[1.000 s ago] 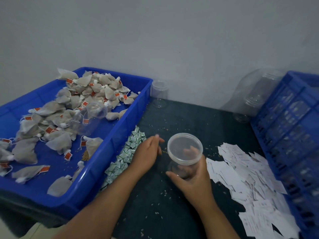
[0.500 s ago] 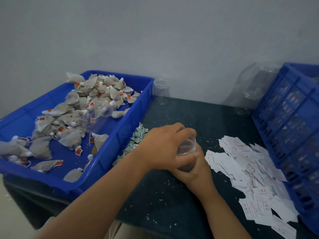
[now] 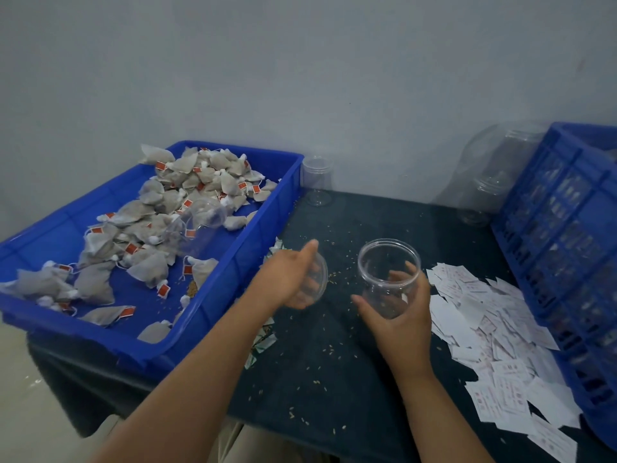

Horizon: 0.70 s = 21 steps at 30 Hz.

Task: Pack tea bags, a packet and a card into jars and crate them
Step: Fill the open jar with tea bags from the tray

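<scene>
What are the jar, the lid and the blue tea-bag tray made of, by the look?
Jar in the right hand: clear glossy plastic, probably; the hand shows through its wall. Lid in the left hand: same thin clear plastic, it seems. Tray: opaque blue moulded plastic, thick rim, slight sheen.

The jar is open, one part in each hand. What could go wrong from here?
1. Grains lie on the table around the jar in the right hand and the lid in the left hand; some could get inside.
2. The left forearm lies over the packets and might sweep some away.
3. The right hand is close to the cards and could scatter them.
</scene>
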Each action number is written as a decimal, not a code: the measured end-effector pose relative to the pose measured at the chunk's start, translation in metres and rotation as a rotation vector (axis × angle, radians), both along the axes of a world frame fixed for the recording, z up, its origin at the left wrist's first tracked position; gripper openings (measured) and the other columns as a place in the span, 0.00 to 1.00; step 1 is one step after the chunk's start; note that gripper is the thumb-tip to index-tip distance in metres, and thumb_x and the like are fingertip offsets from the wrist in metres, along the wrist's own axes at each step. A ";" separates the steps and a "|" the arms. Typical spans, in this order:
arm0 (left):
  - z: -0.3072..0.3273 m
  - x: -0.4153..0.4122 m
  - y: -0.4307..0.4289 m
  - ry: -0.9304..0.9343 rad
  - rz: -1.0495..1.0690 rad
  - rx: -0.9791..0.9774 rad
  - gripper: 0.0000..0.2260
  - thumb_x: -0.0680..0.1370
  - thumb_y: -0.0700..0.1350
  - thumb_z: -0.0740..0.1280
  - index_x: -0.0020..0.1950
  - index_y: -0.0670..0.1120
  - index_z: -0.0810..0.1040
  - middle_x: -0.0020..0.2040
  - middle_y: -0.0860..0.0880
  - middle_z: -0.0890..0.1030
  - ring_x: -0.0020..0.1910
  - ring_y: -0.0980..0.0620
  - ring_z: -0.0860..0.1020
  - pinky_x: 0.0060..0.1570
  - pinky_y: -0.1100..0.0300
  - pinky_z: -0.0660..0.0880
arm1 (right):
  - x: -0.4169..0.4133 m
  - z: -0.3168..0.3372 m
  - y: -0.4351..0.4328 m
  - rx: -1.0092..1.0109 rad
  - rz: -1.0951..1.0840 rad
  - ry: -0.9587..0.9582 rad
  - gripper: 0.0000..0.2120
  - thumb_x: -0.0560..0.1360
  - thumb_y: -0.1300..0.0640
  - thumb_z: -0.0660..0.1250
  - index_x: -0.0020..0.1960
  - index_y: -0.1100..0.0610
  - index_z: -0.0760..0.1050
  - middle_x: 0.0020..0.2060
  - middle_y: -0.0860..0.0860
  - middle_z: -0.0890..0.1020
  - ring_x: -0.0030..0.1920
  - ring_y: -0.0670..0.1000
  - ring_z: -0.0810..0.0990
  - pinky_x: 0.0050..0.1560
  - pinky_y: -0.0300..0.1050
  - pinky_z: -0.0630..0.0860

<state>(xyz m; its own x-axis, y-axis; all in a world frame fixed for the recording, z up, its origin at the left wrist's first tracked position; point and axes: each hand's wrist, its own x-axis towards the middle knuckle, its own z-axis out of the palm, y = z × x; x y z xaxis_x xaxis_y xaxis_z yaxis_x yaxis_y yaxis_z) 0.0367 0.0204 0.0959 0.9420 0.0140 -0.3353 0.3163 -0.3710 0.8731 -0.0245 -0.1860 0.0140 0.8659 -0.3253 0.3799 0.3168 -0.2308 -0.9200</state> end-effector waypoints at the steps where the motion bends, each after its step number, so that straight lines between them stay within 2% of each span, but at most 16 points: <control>1: -0.015 -0.001 -0.001 -0.005 -0.021 0.055 0.26 0.82 0.68 0.59 0.52 0.47 0.82 0.36 0.46 0.87 0.34 0.46 0.87 0.34 0.54 0.84 | 0.000 0.000 0.000 0.011 0.015 0.017 0.46 0.63 0.45 0.89 0.73 0.34 0.68 0.65 0.34 0.79 0.60 0.47 0.85 0.63 0.53 0.84; 3: -0.041 -0.004 -0.004 -0.077 -0.058 0.196 0.24 0.82 0.68 0.60 0.47 0.49 0.81 0.32 0.50 0.86 0.31 0.51 0.86 0.37 0.53 0.84 | 0.000 0.000 0.000 -0.005 0.042 0.045 0.44 0.65 0.49 0.89 0.72 0.34 0.68 0.64 0.35 0.81 0.57 0.48 0.86 0.61 0.55 0.84; 4: -0.052 -0.005 -0.005 -0.155 -0.063 0.334 0.25 0.81 0.68 0.60 0.43 0.50 0.82 0.30 0.52 0.84 0.29 0.54 0.84 0.39 0.53 0.83 | 0.000 -0.001 0.000 -0.015 0.058 0.064 0.44 0.66 0.51 0.90 0.72 0.34 0.68 0.63 0.36 0.81 0.55 0.49 0.86 0.60 0.57 0.84; 6: -0.067 -0.004 -0.007 -0.331 -0.007 0.626 0.27 0.80 0.70 0.60 0.38 0.50 0.82 0.29 0.52 0.81 0.29 0.55 0.80 0.36 0.54 0.80 | -0.002 -0.001 0.001 -0.032 0.088 0.087 0.44 0.65 0.50 0.90 0.71 0.33 0.68 0.63 0.36 0.82 0.52 0.48 0.86 0.57 0.57 0.85; 9: -0.073 -0.001 -0.009 -0.488 0.021 0.824 0.23 0.79 0.70 0.62 0.43 0.53 0.84 0.35 0.55 0.80 0.35 0.56 0.79 0.32 0.59 0.76 | -0.004 0.001 0.002 -0.061 0.123 0.100 0.43 0.65 0.51 0.89 0.68 0.27 0.68 0.62 0.34 0.82 0.51 0.47 0.87 0.56 0.56 0.85; 12: -0.069 0.000 -0.010 -0.503 -0.051 0.903 0.19 0.77 0.69 0.66 0.53 0.55 0.82 0.50 0.55 0.78 0.50 0.54 0.77 0.42 0.55 0.77 | -0.006 -0.003 0.000 -0.085 0.168 0.112 0.45 0.66 0.53 0.89 0.70 0.28 0.68 0.63 0.39 0.82 0.53 0.51 0.87 0.58 0.61 0.85; 14: -0.057 -0.002 -0.011 -0.524 -0.066 0.901 0.20 0.78 0.68 0.66 0.58 0.54 0.81 0.53 0.54 0.78 0.51 0.53 0.78 0.44 0.54 0.79 | -0.006 -0.004 -0.002 -0.098 0.199 0.109 0.45 0.64 0.48 0.88 0.73 0.31 0.68 0.64 0.38 0.82 0.57 0.51 0.87 0.59 0.59 0.85; 17: -0.015 -0.007 -0.004 -0.678 -0.079 0.820 0.16 0.82 0.64 0.61 0.56 0.55 0.81 0.47 0.56 0.80 0.42 0.57 0.78 0.35 0.57 0.74 | -0.007 -0.002 0.002 -0.139 0.228 0.092 0.49 0.59 0.38 0.85 0.75 0.33 0.67 0.65 0.35 0.80 0.64 0.40 0.82 0.61 0.47 0.80; 19: 0.021 -0.010 0.009 -0.741 -0.139 0.787 0.17 0.84 0.62 0.58 0.47 0.54 0.80 0.38 0.57 0.79 0.36 0.58 0.76 0.32 0.57 0.69 | -0.007 0.001 0.005 -0.148 0.257 0.096 0.47 0.58 0.38 0.85 0.73 0.30 0.67 0.63 0.33 0.80 0.62 0.34 0.80 0.59 0.42 0.77; 21: 0.054 -0.010 0.033 -0.752 -0.155 0.788 0.19 0.84 0.60 0.55 0.43 0.53 0.78 0.35 0.55 0.79 0.35 0.57 0.76 0.32 0.56 0.71 | -0.006 0.001 0.006 -0.158 0.292 0.110 0.46 0.58 0.39 0.85 0.71 0.28 0.67 0.62 0.33 0.81 0.60 0.34 0.81 0.57 0.43 0.77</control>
